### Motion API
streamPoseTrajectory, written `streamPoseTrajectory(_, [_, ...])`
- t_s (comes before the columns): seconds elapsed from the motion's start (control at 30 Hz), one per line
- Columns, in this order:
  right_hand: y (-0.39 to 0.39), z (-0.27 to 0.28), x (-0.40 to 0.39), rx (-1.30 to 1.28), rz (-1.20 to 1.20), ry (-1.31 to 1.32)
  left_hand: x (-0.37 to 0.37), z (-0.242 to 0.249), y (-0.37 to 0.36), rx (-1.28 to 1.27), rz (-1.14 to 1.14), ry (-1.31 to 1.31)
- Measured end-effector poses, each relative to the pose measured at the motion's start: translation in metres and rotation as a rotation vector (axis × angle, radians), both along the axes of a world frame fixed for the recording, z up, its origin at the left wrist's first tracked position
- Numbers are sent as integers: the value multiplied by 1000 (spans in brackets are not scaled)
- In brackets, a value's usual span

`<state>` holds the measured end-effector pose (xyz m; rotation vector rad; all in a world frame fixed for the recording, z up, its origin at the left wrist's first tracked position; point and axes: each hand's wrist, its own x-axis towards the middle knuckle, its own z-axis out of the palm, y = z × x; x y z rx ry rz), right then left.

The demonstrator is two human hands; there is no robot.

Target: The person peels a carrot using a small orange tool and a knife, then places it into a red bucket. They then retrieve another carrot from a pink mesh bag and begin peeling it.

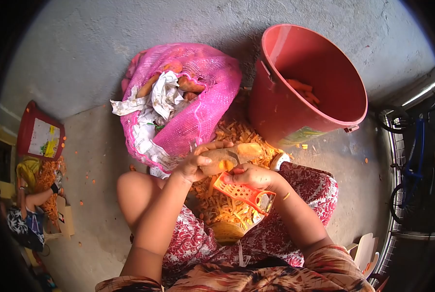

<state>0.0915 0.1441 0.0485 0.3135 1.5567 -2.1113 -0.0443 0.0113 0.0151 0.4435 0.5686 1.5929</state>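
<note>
Gripping a long brown-skinned root [220, 158] with a pale orange end, your left hand [193, 163] sits at centre dial, fingers along the top, thumb on the near side. Your right hand [251, 176] is clenched around a flat orange plastic tool [250, 197] pierced with holes, just below the root, its framed end pointing to 4 o'clock. Cannot tell whether tool and root touch, or which way any blade faces.

Main hazard, as judged: your hands work close together. If the bared flesh is damp, the root may twist in your left fingers and let an edge skip toward them. Your right thumb lies beside the root, so a short stroke could nick it.

Second hazard: a loose grip. Directly below, at 6 o'clock, lies a loose heap of orange peelings [215, 207]; a dropped root would land among those scraps and be easy to overlook.

Third: crowding. A bulging pink mesh sack [217, 92] stands at 11 o'clock, crumpled white paper [166, 100] at its mouth; its roots could roll out if the sack slumps. A tall red plastic bucket [300, 117] stands at 1 o'clock, near enough that a swinging right elbow might knock it.
</note>
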Motion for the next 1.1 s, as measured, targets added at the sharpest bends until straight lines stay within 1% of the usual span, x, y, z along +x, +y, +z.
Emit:
streamPoseTrajectory(0.17, [1,1,-1,-5,19,-19,-3,3,1,-5,-60,-40])
streamPoseTrajectory(0.27, [4,0,-3,-17,-5,-61,2,4,2,-14,13,4])
streamPoseTrajectory(0.37, [3,17,-3,2,-18,-137,4,5,4,-4,23,19])
streamPoseTrajectory(0.47, [-1,4,2,-49,-18,-58,0,7,2,-15,-50,76])
streamPoseTrajectory(0.5, [-2,8,2,-84,-53,-64,-1,6,2,-10,-58,66])
streamPoseTrajectory(0.57, [-1,1,-1,-70,-76,-12,-3,4,3,3,-70,47])
streamPoseTrajectory(0.6, [-1,-1,-2,-62,-86,14,-2,4,3,-4,-39,47])
streamPoseTrajectory(0.7, [2,3,-5,92,-76,36,2,4,5,-20,39,54])
streamPoseTrajectory(0.8, [0,22,-7,266,-86,-16,3,4,6,-18,91,73])
streamPoseTrajectory(0.9, [-1,-3,-6,347,-110,92,5,2,7,-6,136,80])
streamPoseTrajectory(1.0, [-4,-6,-5,430,-193,123,7,2,9,-32,173,99])
streamPoseTrajectory(1.07, [-6,-9,-7,590,-177,78,8,2,9,-101,187,138])
streamPoseTrajectory(1.1, [-6,-11,-8,669,-169,54,10,1,10,-96,209,135])
